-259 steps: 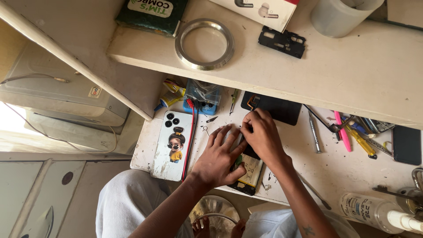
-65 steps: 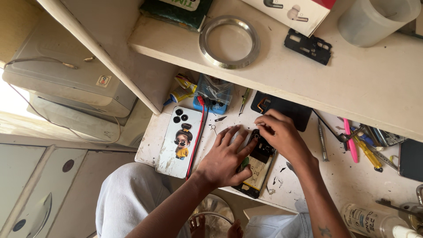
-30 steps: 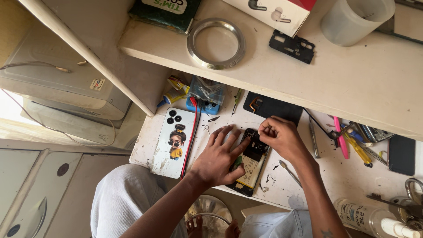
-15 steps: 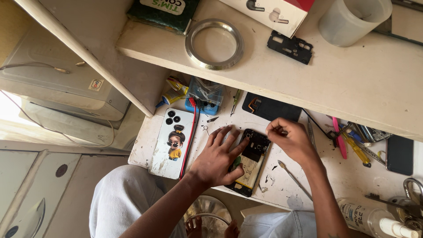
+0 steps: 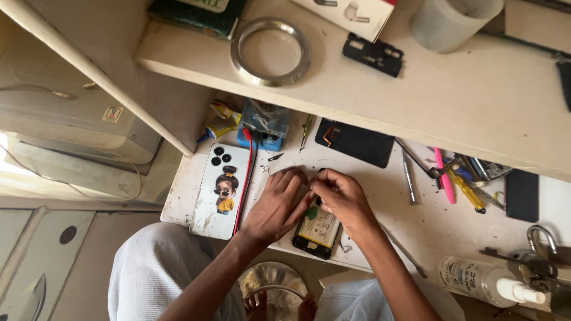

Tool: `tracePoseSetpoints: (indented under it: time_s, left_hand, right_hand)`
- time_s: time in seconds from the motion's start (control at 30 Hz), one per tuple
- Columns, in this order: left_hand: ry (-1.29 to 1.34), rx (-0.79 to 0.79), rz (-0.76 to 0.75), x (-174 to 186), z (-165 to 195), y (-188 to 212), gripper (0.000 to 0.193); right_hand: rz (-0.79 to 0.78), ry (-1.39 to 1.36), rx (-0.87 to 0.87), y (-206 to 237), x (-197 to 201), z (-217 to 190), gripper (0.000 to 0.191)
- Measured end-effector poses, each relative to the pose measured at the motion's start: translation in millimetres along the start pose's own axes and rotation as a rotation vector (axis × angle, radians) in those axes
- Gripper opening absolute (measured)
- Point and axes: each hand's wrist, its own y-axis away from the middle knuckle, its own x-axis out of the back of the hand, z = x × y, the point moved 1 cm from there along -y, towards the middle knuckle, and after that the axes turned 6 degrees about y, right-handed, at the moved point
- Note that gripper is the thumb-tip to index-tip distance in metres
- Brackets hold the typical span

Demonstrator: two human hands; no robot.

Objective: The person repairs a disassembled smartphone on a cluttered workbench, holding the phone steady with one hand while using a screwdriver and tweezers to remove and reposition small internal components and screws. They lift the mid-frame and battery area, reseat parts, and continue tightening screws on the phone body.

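An opened black phone point(image 5: 315, 229) lies back-side up on the white bench point(image 5: 380, 220), its pale battery showing. My left hand point(image 5: 275, 205) lies flat on the phone's left side, fingers spread, pressing it down. My right hand point(image 5: 340, 198) sits over the phone's upper end with fingers pinched together; whether something small is between them is hidden. A white phone cover with a cartoon figure point(image 5: 222, 190) rests left of my left hand, a red wire point(image 5: 244, 178) along its edge.
Screwdrivers and tweezers point(image 5: 458, 181) lie at right, beside a black pad point(image 5: 355, 141) and dark phone point(image 5: 523, 195). A spray bottle point(image 5: 485, 280) stands at lower right. The shelf point(image 5: 452, 95) above carries a metal ring point(image 5: 270, 50), black bracket point(image 5: 373, 54) and cup point(image 5: 447, 21).
My right hand, which had drawn away to the right half a second ago, has come back over the phone's upper end. My left hand stays on the phone.
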Motion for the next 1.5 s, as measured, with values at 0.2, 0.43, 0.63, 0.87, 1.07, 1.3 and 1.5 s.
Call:
tracePoseSetpoints:
  time_s: [0.2, 0.43, 0.63, 0.87, 1.07, 1.3, 1.5]
  left_hand:
    - [-0.091, -0.131, 0.073, -5, 1, 0, 0.024]
    - [-0.142, -0.138, 0.049, -8, -4, 1, 0.023]
    - [-0.133, -0.136, 0.065, -7, 0, 0, 0.024]
    - [-0.146, -0.143, 0.057, -7, -2, 2, 0.023]
    - [-0.165, -0.131, 0.027, -8, -4, 3, 0.023]
    - [-0.152, -0.110, 0.006, -7, -4, 3, 0.024]
    - [-0.144, -0.107, -0.004, -7, -4, 3, 0.024]
  right_hand:
    - [-0.026, -0.027, -0.019, 3, 6, -9, 0.011]
    - [-0.044, -0.095, -0.028, 3, 12, -4, 0.012]
    - [-0.012, -0.196, -0.061, 2, 11, 0, 0.013]
    - [0.032, -0.196, -0.127, 3, 6, 0, 0.012]
    - [0.010, -0.173, -0.106, 5, 6, -2, 0.012]
    - [-0.023, -0.119, -0.078, 4, 6, -1, 0.012]
    - [-0.037, -0.039, -0.076, 3, 10, -2, 0.011]
